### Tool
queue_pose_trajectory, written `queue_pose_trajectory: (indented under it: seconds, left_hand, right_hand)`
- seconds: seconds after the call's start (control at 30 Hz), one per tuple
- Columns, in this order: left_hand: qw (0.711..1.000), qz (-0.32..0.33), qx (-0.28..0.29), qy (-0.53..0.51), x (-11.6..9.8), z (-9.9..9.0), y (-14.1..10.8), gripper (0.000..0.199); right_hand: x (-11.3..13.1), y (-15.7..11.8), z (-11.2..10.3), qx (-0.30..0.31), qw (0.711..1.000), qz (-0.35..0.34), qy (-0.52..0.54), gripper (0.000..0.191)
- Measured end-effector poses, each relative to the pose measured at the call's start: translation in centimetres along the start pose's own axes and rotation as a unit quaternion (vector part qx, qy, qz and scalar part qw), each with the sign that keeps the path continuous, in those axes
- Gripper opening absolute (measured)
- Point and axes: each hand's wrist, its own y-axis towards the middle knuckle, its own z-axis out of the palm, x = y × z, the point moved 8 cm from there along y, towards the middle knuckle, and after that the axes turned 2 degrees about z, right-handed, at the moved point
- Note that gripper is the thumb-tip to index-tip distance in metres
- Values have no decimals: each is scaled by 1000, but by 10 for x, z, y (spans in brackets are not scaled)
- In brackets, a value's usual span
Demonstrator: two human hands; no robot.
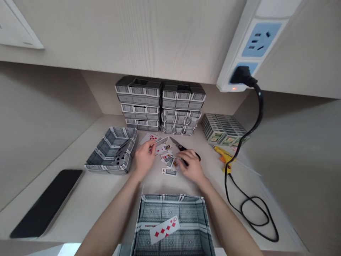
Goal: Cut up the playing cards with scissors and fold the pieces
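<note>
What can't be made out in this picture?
In the head view:
Scissors: handles partly behind the right hand; grip unclear.
Held card: end hidden by the left hand.
Front box: near end cut off by the bottom edge.
Loose cards: overlapped, too small to count.

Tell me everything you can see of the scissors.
The scissors lie on the pale tabletop, just right of the scattered playing cards. Their grey blades look like metal and point away from the person, angled to the left. The black handles, apparently plastic, are nearer the person; one loop shows on either side of the right hand, which covers part of them. Whether the fingers grip them, or how far the blades are open, cannot be told.
</note>
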Motion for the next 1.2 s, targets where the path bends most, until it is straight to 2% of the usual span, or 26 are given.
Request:
queue_pose_trajectory:
  seconds: [0.1,0.13,0.2,0.3,0.37,0.43,0.5,0.57,0.63,0.77,0.9,1.0,1.13,1.2]
  left_hand:
    - [999,-31,11,-42,0,3,0,18]
    - [998,-37,13,-50,0,4,0,17]
    - [996,-58,7,-68,4,4,-1,17]
    - [985,-110,-25,-131,16,4,-2,22]
    - [971,-140,-28,-190,21,9,-4,24]
    - [955,-161,7,-250,20,20,-5,24]
    - [931,-178,61,-312,12,34,-9,22]
    - [911,-176,116,-354,-2,45,-13,22]
    - [903,-163,157,-364,-15,50,-16,22]
    - [888,-154,218,-375,-28,55,-22,23]
    - [880,-155,236,-382,-31,55,-24,24]
    - [883,-131,225,-391,-35,53,-23,31]
    - [906,-87,207,-358,-38,49,-22,50]
    - [900,-99,230,-358,-37,55,-26,58]
  right_hand:
    - [20,-3,16,80,995,-58,8,41]
    - [23,-5,19,92,994,-64,3,48]
    - [24,-6,23,104,992,-64,-2,48]
    - [17,-5,22,84,996,-43,-1,30]
    - [11,-4,14,35,999,-17,3,27]
    - [8,-2,4,-25,1000,4,12,34]
    - [7,-1,-2,-65,998,14,23,49]
    - [8,-1,-3,-76,997,17,25,66]
    - [7,-1,-2,-76,997,27,20,75]
    - [1,-2,0,-80,995,52,25,73]
    - [-6,-5,7,-67,986,102,112,65]
    - [-16,-6,15,-74,943,174,275,60]
    - [-22,-5,25,-66,837,237,490,58]
    - [-22,-6,29,-55,796,265,541,53]
